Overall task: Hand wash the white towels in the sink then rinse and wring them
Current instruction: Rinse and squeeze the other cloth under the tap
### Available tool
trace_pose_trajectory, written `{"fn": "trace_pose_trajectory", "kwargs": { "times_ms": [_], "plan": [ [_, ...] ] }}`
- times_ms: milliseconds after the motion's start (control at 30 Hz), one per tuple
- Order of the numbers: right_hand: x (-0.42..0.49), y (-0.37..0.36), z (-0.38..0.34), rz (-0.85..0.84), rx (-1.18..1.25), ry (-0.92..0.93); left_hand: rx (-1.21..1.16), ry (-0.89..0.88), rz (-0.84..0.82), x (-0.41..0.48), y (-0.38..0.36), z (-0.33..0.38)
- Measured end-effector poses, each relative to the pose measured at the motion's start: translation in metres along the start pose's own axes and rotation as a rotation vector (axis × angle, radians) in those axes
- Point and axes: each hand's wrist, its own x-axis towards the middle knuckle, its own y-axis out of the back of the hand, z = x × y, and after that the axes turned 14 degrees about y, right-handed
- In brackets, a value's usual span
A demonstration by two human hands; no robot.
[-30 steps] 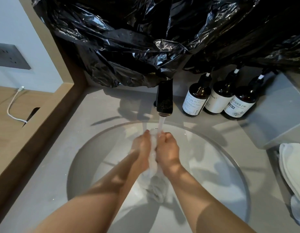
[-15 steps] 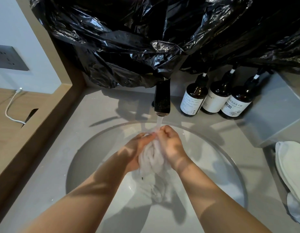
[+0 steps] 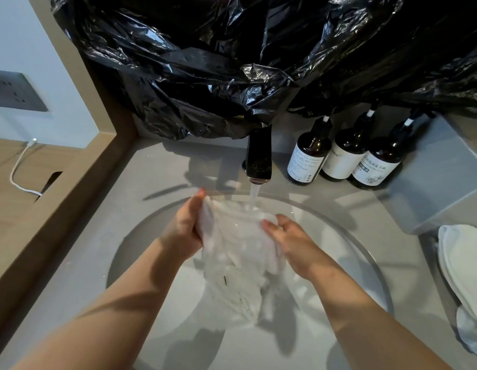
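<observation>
Head view. The wet white towel (image 3: 236, 252) hangs bunched over the round white sink basin (image 3: 141, 252), its top edge spread between the two hands and its lower end trailing toward 6 o'clock, near the basin floor. The left hand (image 3: 188, 231) is at the towel's 9 o'clock edge, thumb up and clamped on the cloth, the other fingers hidden behind it. The right hand (image 3: 290, 236) is at 3 o'clock, fingers nearly straight and laid on the cloth, pressing rather than clutching. The hands are apart. From the dark metal tap (image 3: 259, 158) at 12 o'clock, the stream of water (image 3: 254, 196) lands on the spread top edge.

This looks like rinsing. To do it well, the spread part should be fed sideways under the stream, so each fold is flushed. The trailing end looks likely to miss the flow, so gather it up and turn it under the water. The grip at 9 o'clock should hold firm, since soaked cloth is heavy and slips.

At 1 o'clock stand three brown glass pump bottles with white labels (image 3: 346, 156). A stack of folded white cloths (image 3: 461, 263) lies at 3 o'clock on the grey stone counter (image 3: 162, 166).
</observation>
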Motion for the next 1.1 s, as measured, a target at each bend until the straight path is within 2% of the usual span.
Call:
{"fn": "trace_pose_trajectory", "kwargs": {
  "times_ms": [67,133,167,233,300,400,500,633,700,800,900,967,1033,1100],
  "plan": [
    [0.002,-0.010,-0.012,0.085,0.177,0.089,0.112,-0.028,0.045,0.011,-0.002,-0.008],
    [0.003,-0.031,-0.023,0.086,0.308,0.217,0.137,0.016,0.148,0.007,-0.018,-0.011],
    [0.003,-0.043,-0.025,0.101,0.302,0.286,0.164,0.033,0.152,0.002,-0.026,-0.012],
    [0.005,-0.062,-0.022,0.192,0.102,0.341,0.188,0.051,0.121,0.002,-0.039,-0.019],
    [0.008,-0.065,-0.011,0.285,-0.055,0.317,0.180,0.031,0.103,-0.006,-0.055,-0.028],
    [0.007,-0.060,-0.004,0.314,-0.165,0.232,0.024,0.061,0.157,-0.004,-0.061,-0.040],
    [0.009,-0.057,-0.005,0.351,-0.110,0.246,0.079,0.095,0.303,0.008,-0.056,-0.041],
    [0.021,-0.045,-0.002,0.455,-0.014,0.052,0.348,0.042,0.354,0.004,-0.053,-0.033],
    [0.024,-0.033,0.001,0.495,0.058,-0.008,0.481,-0.075,0.356,0.001,-0.047,-0.024],
    [0.015,-0.019,-0.001,0.429,0.068,0.005,0.456,-0.058,0.239,-0.003,-0.040,-0.005],
    [0.003,-0.013,-0.002,0.196,0.174,-0.034,0.505,-0.036,0.163,-0.004,-0.034,0.007],
    [-0.002,-0.015,-0.001,0.029,0.065,-0.041,0.657,-0.058,0.151,-0.005,-0.031,0.008],
    [-0.003,-0.018,0.000,0.022,0.004,-0.004,0.713,-0.087,0.175,-0.003,-0.026,0.006],
    [-0.002,-0.019,-0.004,0.133,0.094,0.047,0.635,-0.082,0.224,-0.001,-0.023,0.005]
  ]
}}
